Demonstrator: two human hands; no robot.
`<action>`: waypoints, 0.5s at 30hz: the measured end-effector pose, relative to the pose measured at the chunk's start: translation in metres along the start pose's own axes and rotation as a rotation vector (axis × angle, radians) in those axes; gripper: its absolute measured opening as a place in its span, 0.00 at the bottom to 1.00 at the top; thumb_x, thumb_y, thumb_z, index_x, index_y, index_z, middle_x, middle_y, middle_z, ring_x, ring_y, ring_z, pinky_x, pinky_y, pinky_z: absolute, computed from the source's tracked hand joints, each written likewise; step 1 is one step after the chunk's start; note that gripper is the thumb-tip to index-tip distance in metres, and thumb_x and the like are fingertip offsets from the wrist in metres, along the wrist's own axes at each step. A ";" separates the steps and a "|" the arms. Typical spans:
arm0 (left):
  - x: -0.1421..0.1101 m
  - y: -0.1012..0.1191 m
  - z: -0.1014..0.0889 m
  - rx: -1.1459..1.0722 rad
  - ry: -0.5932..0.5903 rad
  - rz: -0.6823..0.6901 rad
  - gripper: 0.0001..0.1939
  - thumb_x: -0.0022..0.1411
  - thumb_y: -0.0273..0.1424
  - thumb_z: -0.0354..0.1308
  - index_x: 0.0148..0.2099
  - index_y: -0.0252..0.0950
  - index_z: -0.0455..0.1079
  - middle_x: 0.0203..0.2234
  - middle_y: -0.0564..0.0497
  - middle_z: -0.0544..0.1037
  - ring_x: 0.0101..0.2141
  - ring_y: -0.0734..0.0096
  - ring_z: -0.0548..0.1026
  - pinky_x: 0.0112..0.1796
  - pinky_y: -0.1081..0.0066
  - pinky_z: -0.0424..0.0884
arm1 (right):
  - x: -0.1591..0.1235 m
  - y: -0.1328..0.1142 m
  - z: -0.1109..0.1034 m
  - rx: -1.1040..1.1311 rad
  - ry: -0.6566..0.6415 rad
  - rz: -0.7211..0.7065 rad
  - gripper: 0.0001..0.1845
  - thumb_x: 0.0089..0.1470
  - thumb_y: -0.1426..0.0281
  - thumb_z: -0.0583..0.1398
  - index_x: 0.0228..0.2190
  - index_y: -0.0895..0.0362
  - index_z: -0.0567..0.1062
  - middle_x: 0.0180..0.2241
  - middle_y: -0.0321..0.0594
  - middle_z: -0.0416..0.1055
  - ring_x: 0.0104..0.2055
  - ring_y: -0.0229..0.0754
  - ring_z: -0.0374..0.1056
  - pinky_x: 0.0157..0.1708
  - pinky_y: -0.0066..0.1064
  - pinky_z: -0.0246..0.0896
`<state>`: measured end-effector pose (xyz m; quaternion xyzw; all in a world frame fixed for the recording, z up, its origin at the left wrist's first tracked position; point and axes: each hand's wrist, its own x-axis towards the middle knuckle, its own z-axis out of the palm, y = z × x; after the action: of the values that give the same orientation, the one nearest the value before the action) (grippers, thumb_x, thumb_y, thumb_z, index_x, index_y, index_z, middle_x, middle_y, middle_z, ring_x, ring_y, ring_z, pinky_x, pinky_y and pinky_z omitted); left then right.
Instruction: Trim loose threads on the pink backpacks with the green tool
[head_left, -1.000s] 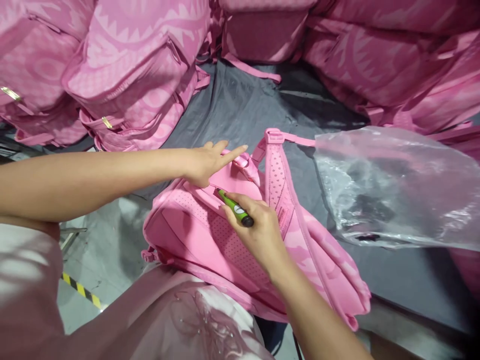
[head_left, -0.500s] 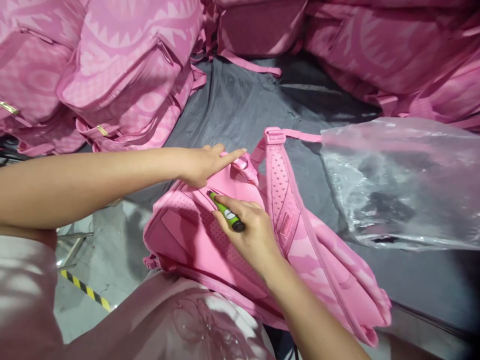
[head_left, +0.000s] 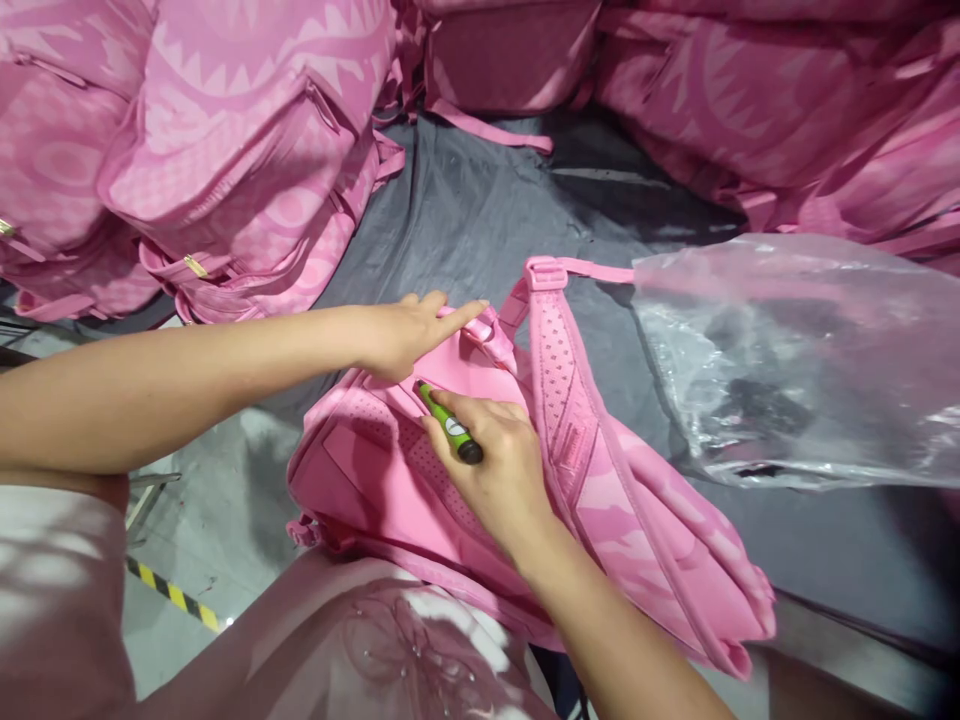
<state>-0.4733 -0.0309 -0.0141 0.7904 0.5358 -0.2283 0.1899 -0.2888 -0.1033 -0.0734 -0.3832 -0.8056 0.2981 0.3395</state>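
The right hand [head_left: 491, 465] has its fingers clamped on a green marker [head_left: 448, 420], the tip at the back panel of a pink backpack [head_left: 367, 475], which lies tilted at the near edge of the grey-covered counter [head_left: 480, 210], against the person's clothing [head_left: 375, 640]. The left hand [head_left: 409, 335] rests on the backpack's upper part, fingers apart. Right of it lies a clear plastic bag [head_left: 795, 380]; other pink backpacks [head_left: 247, 170] sit behind
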 end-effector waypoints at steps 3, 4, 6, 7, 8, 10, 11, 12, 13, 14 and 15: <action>0.003 0.001 0.003 0.000 0.018 -0.011 0.72 0.47 0.33 0.68 0.73 0.51 0.12 0.72 0.39 0.45 0.64 0.43 0.59 0.57 0.55 0.65 | 0.002 -0.001 0.001 0.065 -0.013 0.015 0.11 0.61 0.68 0.63 0.45 0.55 0.81 0.40 0.43 0.83 0.39 0.47 0.79 0.45 0.40 0.69; 0.004 0.001 0.003 0.001 0.018 -0.027 0.72 0.47 0.33 0.68 0.73 0.51 0.12 0.72 0.39 0.45 0.64 0.43 0.59 0.58 0.55 0.64 | 0.002 -0.001 0.002 0.101 -0.029 0.015 0.11 0.61 0.69 0.63 0.45 0.55 0.81 0.41 0.42 0.83 0.39 0.46 0.79 0.45 0.40 0.70; 0.003 0.002 0.003 -0.001 0.009 -0.044 0.73 0.46 0.33 0.69 0.73 0.51 0.13 0.72 0.38 0.45 0.64 0.43 0.59 0.58 0.55 0.64 | 0.002 0.000 0.002 0.115 -0.019 0.029 0.11 0.60 0.69 0.64 0.44 0.54 0.81 0.41 0.41 0.83 0.39 0.47 0.79 0.45 0.40 0.70; 0.003 0.002 0.003 -0.004 0.008 -0.037 0.73 0.46 0.33 0.69 0.73 0.50 0.13 0.72 0.38 0.45 0.64 0.42 0.59 0.58 0.55 0.64 | 0.003 0.000 0.002 0.101 0.006 0.039 0.11 0.60 0.69 0.64 0.45 0.54 0.81 0.41 0.41 0.83 0.40 0.47 0.79 0.45 0.40 0.69; 0.001 0.003 0.002 -0.008 0.009 -0.023 0.72 0.46 0.33 0.69 0.73 0.50 0.13 0.72 0.37 0.45 0.64 0.42 0.59 0.58 0.55 0.64 | 0.003 0.001 0.002 0.090 0.027 0.046 0.11 0.60 0.69 0.64 0.45 0.54 0.81 0.42 0.42 0.83 0.41 0.47 0.79 0.46 0.41 0.69; -0.002 0.004 -0.001 -0.012 0.021 0.002 0.71 0.47 0.33 0.68 0.73 0.49 0.13 0.72 0.37 0.44 0.64 0.41 0.59 0.58 0.54 0.64 | 0.003 0.001 0.002 0.128 0.014 0.046 0.11 0.60 0.69 0.64 0.45 0.55 0.81 0.43 0.42 0.82 0.41 0.47 0.79 0.46 0.40 0.69; -0.004 0.005 -0.002 -0.012 0.025 0.006 0.71 0.47 0.32 0.67 0.74 0.48 0.14 0.71 0.36 0.45 0.64 0.41 0.59 0.58 0.54 0.65 | 0.003 0.002 0.002 0.165 -0.012 0.047 0.11 0.59 0.69 0.64 0.44 0.55 0.81 0.42 0.42 0.83 0.41 0.46 0.79 0.46 0.39 0.70; -0.005 0.007 -0.004 -0.012 0.023 0.003 0.69 0.48 0.31 0.67 0.74 0.48 0.15 0.71 0.36 0.46 0.63 0.42 0.60 0.57 0.55 0.66 | 0.003 0.002 0.001 0.191 -0.034 0.053 0.11 0.59 0.69 0.64 0.44 0.55 0.81 0.41 0.41 0.83 0.40 0.46 0.79 0.45 0.38 0.70; -0.007 0.008 -0.007 -0.010 0.012 -0.007 0.68 0.49 0.29 0.66 0.74 0.47 0.17 0.71 0.36 0.47 0.63 0.43 0.61 0.56 0.56 0.67 | 0.003 0.002 0.001 0.196 -0.035 0.066 0.11 0.59 0.69 0.65 0.44 0.55 0.82 0.41 0.41 0.83 0.39 0.46 0.79 0.44 0.38 0.70; -0.008 0.010 -0.009 -0.006 -0.004 -0.022 0.67 0.49 0.27 0.65 0.75 0.46 0.19 0.70 0.35 0.48 0.63 0.44 0.62 0.55 0.58 0.68 | 0.003 0.002 0.001 0.181 -0.019 0.078 0.10 0.59 0.69 0.65 0.43 0.55 0.82 0.40 0.41 0.83 0.39 0.46 0.79 0.44 0.38 0.70; -0.009 0.012 -0.010 -0.002 -0.019 -0.038 0.66 0.49 0.25 0.64 0.75 0.45 0.20 0.70 0.35 0.49 0.62 0.44 0.62 0.54 0.58 0.69 | 0.003 0.002 0.001 0.158 0.006 0.082 0.11 0.59 0.69 0.65 0.44 0.56 0.82 0.40 0.42 0.83 0.39 0.47 0.79 0.45 0.39 0.70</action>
<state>-0.4635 -0.0363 0.0001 0.7776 0.5492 -0.2389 0.1916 -0.2903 -0.0995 -0.0747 -0.3887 -0.7623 0.3731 0.3587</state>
